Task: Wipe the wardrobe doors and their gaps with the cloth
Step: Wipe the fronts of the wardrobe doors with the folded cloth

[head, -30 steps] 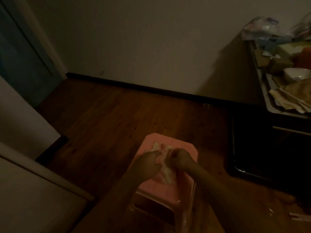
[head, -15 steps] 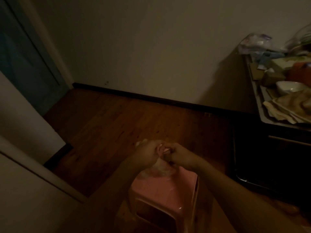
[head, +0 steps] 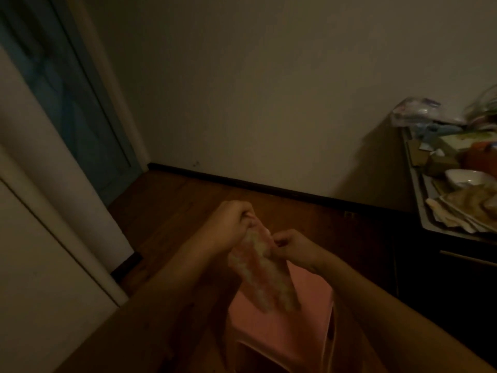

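A pale patterned cloth (head: 265, 275) hangs in the air between my hands, above a pink plastic stool (head: 301, 324). My left hand (head: 228, 224) grips the cloth's upper edge. My right hand (head: 291, 247) pinches the same edge a little lower and to the right. The cloth's loose end drapes down over the stool's top. The white wardrobe door (head: 40, 265) fills the left side of the view, with a dark vertical gap line running down it.
A teal door (head: 72, 103) stands at the far left behind the wardrobe. A dark cabinet (head: 457, 265) on the right carries a white bowl (head: 468, 177), papers, boxes and bags. Wooden floor (head: 172, 208) and a plain wall with a dark skirting board lie ahead.
Both hands have lifted the cloth off the stool and raised it, and it now hangs stretched out between them. The view has tilted up.
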A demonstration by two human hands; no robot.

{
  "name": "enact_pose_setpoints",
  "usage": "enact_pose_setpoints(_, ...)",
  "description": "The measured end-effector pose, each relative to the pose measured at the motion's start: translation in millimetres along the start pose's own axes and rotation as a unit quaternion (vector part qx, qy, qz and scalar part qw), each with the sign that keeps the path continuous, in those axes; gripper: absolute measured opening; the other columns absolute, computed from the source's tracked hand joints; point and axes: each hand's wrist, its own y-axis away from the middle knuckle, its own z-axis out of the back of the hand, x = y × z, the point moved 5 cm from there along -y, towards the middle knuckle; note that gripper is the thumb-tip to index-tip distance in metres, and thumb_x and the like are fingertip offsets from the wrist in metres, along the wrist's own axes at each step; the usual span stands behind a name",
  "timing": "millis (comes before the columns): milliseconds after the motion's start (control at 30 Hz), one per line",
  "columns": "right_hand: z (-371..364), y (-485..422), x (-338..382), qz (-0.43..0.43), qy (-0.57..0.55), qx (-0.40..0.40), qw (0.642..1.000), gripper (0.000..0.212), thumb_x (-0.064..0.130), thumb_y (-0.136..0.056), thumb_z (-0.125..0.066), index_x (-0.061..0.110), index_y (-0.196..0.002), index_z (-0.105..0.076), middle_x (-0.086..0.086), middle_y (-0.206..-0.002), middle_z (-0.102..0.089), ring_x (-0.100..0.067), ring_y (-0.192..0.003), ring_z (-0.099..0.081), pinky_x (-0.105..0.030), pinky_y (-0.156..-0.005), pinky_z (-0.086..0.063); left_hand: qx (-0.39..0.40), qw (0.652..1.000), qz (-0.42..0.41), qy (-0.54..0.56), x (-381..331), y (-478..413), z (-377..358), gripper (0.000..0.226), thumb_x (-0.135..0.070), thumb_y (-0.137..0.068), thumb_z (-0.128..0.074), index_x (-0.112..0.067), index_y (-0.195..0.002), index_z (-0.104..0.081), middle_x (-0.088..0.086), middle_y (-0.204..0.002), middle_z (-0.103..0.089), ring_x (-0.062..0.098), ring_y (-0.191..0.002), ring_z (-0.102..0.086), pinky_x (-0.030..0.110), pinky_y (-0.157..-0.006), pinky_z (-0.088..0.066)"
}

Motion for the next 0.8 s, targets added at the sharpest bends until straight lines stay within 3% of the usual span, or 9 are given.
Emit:
enact_pose_setpoints(167, -2, 11, 27, 0.005, -0.012, 0.012, 1.000, 0.011, 0.008, -0.088, -0.069, 0.001, -0.095, -0.075, -0.016, -0.094, -0.072, -0.020, -0.086, -0.068, -0.033, -0.077, -0.056, -0.070, 0.997, -0.010, -0.007, -20, 12, 66, 0.015, -0.018, -0.089, -0.057, -0.017, -0.083, -0.070, -0.007, -0.082, -0.069, 0.003, -0.080, -0.061, 0.016, -0.068, -0.044)
enact_pose_setpoints(233, -4, 15, 41, 0.013, -0.004, 0.020, 1.000, 0.009, 0.007, -0.089, -0.068, 0.001, -0.086, -0.074, -0.013, -0.083, -0.069, -0.021, -0.077, -0.065, -0.032, -0.070, -0.054, -0.103, 0.994, -0.011, -0.018, -26, 18, 92, 0.018, -0.018, -0.091, -0.054, -0.011, -0.083, -0.069, -0.002, -0.081, -0.068, 0.007, -0.077, -0.061, 0.018, -0.067, -0.044)
enact_pose_setpoints(333, -7, 19, 62, 0.013, 0.012, 0.024, 1.000, 0.011, 0.005, -0.090, -0.066, -0.005, -0.088, -0.071, -0.014, -0.076, -0.066, -0.025, -0.067, -0.060, -0.031, -0.060, -0.051, -0.146, 0.989, 0.000, -0.021, -30, 30, 135, 0.022, -0.017, -0.094, -0.051, -0.005, -0.082, -0.066, 0.005, -0.080, -0.068, 0.014, -0.075, -0.062, 0.025, -0.069, -0.044)
enact_pose_setpoints(433, -11, 14, 87, 0.032, 0.070, 0.018, 0.997, 0.009, 0.006, -0.089, -0.067, 0.008, -0.090, -0.076, -0.007, -0.084, -0.070, -0.018, -0.076, -0.062, -0.030, -0.068, -0.052, -0.205, 0.978, -0.010, -0.042, -32, 49, 181, 0.020, -0.012, -0.093, -0.051, -0.003, -0.082, -0.064, 0.007, -0.079, -0.067, 0.016, -0.075, -0.061, 0.027, -0.069, -0.042)
enact_pose_setpoints(567, -25, 5, 134, 0.083, 0.089, -0.015, 0.992, 0.014, 0.007, -0.093, -0.060, 0.012, -0.086, -0.071, -0.007, -0.087, -0.068, -0.013, -0.075, -0.062, -0.023, -0.066, -0.050, -0.268, 0.960, -0.005, -0.082, -30, 80, 236, 0.017, -0.011, -0.093, -0.051, -0.009, -0.080, -0.061, 0.003, -0.075, -0.062, 0.018, -0.074, -0.059, 0.029, -0.066, -0.039)
enact_pose_setpoints(700, -56, -5, 198, 0.150, 0.100, -0.034, 0.983, 0.020, 0.016, -0.098, -0.055, 0.023, -0.082, -0.063, 0.010, -0.075, -0.063, -0.006, -0.070, -0.059, -0.015, -0.059, -0.046, -0.339, 0.934, 0.033, -0.110, -20, 129, 294, 0.018, -0.012, -0.096, -0.045, -0.006, -0.087, -0.059, 0.008, -0.081, -0.064, 0.021, -0.076, -0.058, 0.034, -0.068, -0.042)
enact_pose_setpoints(800, -83, -8, 246, 0.218, 0.101, -0.058, 0.969, 0.023, 0.009, -0.097, -0.057, 0.022, -0.078, -0.060, 0.009, -0.070, -0.055, 0.006, -0.060, -0.052, -0.015, -0.059, -0.040, -0.389, 0.911, 0.057, -0.124, -17, 168, 329, 0.016, -0.012, -0.096, -0.043, -0.008, -0.089, -0.058, 0.005, -0.083, -0.062, 0.019, -0.075, -0.055, 0.031, -0.066, -0.039)
